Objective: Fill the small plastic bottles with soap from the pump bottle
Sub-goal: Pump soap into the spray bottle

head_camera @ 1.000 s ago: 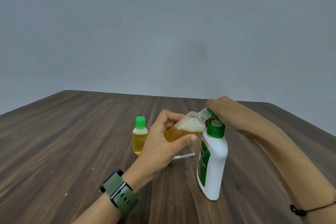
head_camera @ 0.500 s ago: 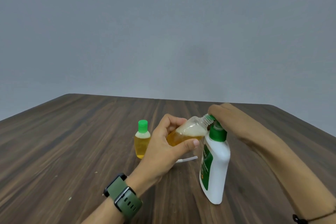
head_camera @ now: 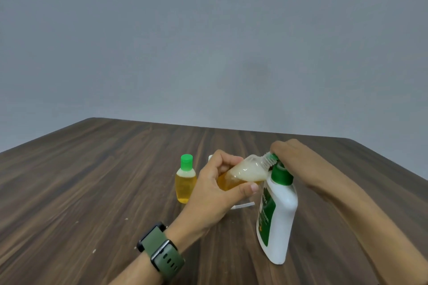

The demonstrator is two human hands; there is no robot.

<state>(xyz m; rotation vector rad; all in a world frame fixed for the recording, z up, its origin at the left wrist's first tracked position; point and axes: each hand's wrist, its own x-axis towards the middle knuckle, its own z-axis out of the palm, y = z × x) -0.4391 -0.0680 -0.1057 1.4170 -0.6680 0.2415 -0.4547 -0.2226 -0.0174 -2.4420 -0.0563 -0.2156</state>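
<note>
Left hand [head_camera: 208, 194] reaches in from below, wrist turned, fingers and thumb curled in a grip round a tilted bottle [head_camera: 243, 173]. Right hand [head_camera: 294, 157] comes from the right, forearm stretched low, fingers curled down over the pump [head_camera: 281, 174] top

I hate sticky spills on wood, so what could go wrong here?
1. The tilted clear small bottle is foamy near its neck; more pumping could overflow it.
2. The right hand presses the white pump bottle, which could tip.
3. The left hand might squeeze soap out.
</note>
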